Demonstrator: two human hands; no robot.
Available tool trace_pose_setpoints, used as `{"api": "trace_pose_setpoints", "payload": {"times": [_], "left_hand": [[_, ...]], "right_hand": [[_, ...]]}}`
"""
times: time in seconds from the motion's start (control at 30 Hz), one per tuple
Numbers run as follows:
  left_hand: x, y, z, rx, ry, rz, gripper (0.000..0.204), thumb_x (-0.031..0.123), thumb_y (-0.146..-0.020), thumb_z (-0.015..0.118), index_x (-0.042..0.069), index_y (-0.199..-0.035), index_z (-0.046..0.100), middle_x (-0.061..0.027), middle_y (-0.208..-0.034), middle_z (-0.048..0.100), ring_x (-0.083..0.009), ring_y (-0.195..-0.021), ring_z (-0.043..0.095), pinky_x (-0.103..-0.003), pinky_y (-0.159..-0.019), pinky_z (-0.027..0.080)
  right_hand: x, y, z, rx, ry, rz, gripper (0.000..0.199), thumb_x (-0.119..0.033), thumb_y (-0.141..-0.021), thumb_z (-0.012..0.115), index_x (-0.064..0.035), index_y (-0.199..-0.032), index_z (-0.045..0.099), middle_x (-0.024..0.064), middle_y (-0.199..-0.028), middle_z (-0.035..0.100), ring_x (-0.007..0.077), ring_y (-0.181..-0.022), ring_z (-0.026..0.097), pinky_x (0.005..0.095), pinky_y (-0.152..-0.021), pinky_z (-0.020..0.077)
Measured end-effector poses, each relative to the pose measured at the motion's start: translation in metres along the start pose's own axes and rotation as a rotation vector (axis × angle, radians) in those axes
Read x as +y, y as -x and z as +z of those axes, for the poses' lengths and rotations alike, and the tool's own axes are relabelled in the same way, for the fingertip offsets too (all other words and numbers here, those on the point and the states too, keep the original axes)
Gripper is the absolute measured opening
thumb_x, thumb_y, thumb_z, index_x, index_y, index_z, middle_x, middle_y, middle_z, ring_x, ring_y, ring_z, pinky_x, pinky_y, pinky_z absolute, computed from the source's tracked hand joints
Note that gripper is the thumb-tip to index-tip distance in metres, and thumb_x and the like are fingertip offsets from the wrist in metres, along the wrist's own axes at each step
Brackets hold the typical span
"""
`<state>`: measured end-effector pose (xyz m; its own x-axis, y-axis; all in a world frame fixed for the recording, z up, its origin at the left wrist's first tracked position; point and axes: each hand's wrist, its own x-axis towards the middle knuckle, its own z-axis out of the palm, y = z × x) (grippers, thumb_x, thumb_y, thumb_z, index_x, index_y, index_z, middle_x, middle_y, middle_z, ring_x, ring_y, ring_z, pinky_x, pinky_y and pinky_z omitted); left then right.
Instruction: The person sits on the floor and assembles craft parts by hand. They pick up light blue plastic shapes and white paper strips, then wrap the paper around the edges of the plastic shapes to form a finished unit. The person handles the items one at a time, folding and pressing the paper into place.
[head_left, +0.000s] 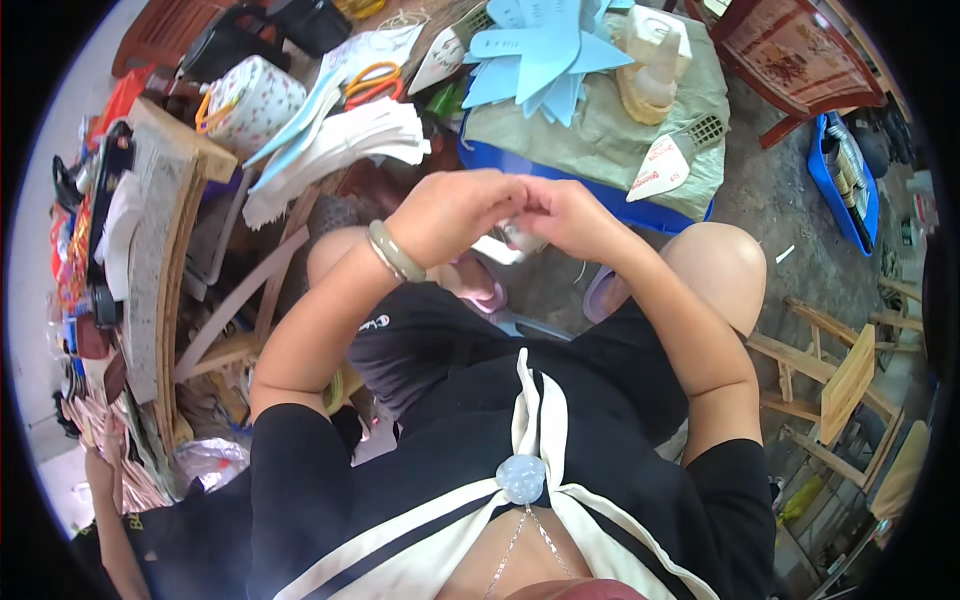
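Both hands meet above the knees, left hand [455,212] and right hand [568,215] fingers pinched together on a small white piece [517,237], steadying it from both sides.

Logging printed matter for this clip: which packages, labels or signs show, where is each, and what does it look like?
White triangular card with a red printed patch: on the grey-green cloth, right of centre.
Second white triangular card with a printed patch: top centre, beside the blue cut-outs.
Pale blue paper cut-outs: fanned at the top; marks too small to tell.
Colourful packets: far left edge, red and yellow, blurred.
No screens.
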<state>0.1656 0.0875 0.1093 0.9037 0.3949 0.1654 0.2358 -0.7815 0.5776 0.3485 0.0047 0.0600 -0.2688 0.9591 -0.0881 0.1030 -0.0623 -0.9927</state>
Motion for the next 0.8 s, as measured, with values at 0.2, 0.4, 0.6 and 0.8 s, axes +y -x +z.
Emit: {"api": "trace_pose_setpoints", "payload": {"times": [0.2,0.4,0.6,0.8], "left_hand": [[-0.068,-0.081,0.001,0.174,0.137,-0.347,0.036,0.021,-0.085,0.068,0.001,-0.113,0.056,-0.0102,-0.091,0.061,-0.0163,-0.080,0.062,-0.029,-0.073,0.051],[-0.096,-0.132,0.054,0.386,-0.547,-0.187,0.064,0.037,-0.076,0.076,0.004,-0.126,0.051,-0.0171,-0.112,0.058,-0.0338,-0.103,0.059,-0.042,-0.089,0.049],[-0.116,-0.142,0.048,0.327,-0.389,-0.054,0.029,0.022,-0.089,0.061,0.003,-0.112,0.062,-0.0154,-0.108,0.064,-0.0323,-0.095,0.063,-0.040,-0.083,0.052],[-0.132,-0.136,0.036,0.499,-0.397,-0.092,0.022,0.015,-0.096,0.049,0.003,-0.111,0.059,-0.0198,-0.097,0.067,-0.0366,-0.080,0.065,-0.044,-0.071,0.054]], "right_hand": [[0.004,0.005,-0.055,0.267,-0.089,0.195,0.019,-0.008,-0.091,0.055,-0.0026,-0.105,0.066,0.0038,-0.085,0.069,0.0110,-0.060,0.062,0.0257,-0.058,0.0501],[0.028,-0.022,-0.100,0.687,0.375,-0.330,0.014,-0.013,-0.088,0.060,-0.0001,-0.090,0.066,0.0132,-0.121,0.063,0.0187,-0.104,0.061,0.0324,-0.084,0.0484],[0.048,-0.047,-0.132,0.823,0.044,-0.273,0.017,-0.015,-0.087,0.061,0.0015,-0.090,0.065,0.0174,-0.136,0.053,0.0252,-0.124,0.052,0.0335,-0.097,0.0413],[0.046,-0.052,-0.125,0.879,0.105,-0.268,0.017,-0.015,-0.087,0.061,0.0010,-0.090,0.066,0.0207,-0.139,0.049,0.0269,-0.127,0.050,0.0342,-0.097,0.0421]]}}
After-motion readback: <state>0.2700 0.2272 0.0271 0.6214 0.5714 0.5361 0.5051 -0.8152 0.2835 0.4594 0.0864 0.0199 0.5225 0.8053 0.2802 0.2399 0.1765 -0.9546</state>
